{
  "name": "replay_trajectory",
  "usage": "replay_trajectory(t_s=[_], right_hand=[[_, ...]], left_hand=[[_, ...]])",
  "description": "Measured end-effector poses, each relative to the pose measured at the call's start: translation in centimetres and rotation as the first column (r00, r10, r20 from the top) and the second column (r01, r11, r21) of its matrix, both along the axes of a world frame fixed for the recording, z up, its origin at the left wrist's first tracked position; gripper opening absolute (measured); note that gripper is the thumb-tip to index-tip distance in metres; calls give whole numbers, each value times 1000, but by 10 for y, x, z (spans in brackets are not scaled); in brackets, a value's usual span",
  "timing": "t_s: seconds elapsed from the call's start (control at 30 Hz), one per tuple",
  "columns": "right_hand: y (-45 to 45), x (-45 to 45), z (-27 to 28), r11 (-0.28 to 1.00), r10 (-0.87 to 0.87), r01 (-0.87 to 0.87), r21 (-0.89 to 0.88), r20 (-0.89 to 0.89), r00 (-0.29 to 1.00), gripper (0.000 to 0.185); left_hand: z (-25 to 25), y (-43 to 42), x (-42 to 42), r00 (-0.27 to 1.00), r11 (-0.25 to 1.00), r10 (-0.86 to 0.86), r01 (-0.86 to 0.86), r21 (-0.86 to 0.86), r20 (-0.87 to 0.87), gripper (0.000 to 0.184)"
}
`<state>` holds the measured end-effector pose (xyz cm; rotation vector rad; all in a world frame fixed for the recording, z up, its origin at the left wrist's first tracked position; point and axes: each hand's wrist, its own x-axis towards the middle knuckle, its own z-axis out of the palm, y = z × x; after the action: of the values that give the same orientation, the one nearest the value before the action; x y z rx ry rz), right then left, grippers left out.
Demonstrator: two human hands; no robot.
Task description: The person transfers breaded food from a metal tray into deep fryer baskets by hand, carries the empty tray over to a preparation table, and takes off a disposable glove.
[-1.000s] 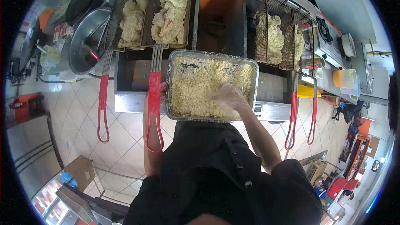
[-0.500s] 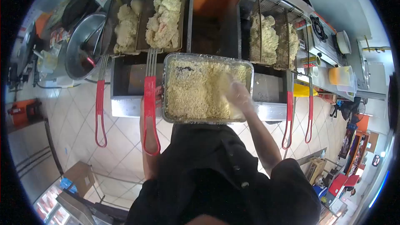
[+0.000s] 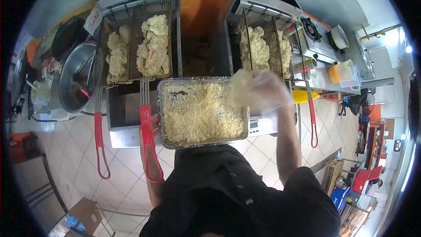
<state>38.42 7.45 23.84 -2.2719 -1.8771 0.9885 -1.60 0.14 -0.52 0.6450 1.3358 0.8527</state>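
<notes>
A shallow tray (image 3: 201, 118) of pale yellow breading crumbs spans the space in front of my body. My left hand (image 3: 155, 125) grips its left side, with fingers showing beside a red basket handle (image 3: 147, 125) that partly covers it. Above the tray's right edge is my right hand (image 3: 271, 90), smeared by motion and dusted with crumbs. It holds a pale breaded piece (image 3: 242, 87), blurred too, whose exact shape I cannot make out. Wire fryer baskets stand beyond the tray: the left pair holds breaded pieces (image 3: 153, 48), and the right pair holds more breaded pieces (image 3: 258, 48).
Red-handled basket grips jut toward me, including one (image 3: 100, 145) at left and another (image 3: 312, 123) at right. A large metal bowl (image 3: 72, 81) stands at far left. On the right are a gas burner (image 3: 310, 28), a pot (image 3: 340, 37) and an orange-filled container (image 3: 341, 72).
My right hand has lifted out of the crumbs and moved right, over the tray's edge, with the breaded piece. The whole view has shifted; my left hand stays at the tray's side.
</notes>
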Motion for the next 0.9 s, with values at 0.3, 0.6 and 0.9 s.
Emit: replay_trajectory(t_s=[0.3, 0.6, 0.9], right_hand=[[121, 103, 48, 682, -57, -116, 723, 211, 976, 37], [-1, -120, -174, 549, 764, -811, 205, 271, 586, 33], [-35, -138, -173, 670, 657, -708, 225, 263, 706, 60]], left_hand=[[-18, -13, -7, 973, 993, 105, -114, 34, 205, 51], [7, -8, 7, 927, 960, 279, -277, -45, 250, 40], [11, -6, 7, 912, 963, 263, -267, -33, 315, 40]])
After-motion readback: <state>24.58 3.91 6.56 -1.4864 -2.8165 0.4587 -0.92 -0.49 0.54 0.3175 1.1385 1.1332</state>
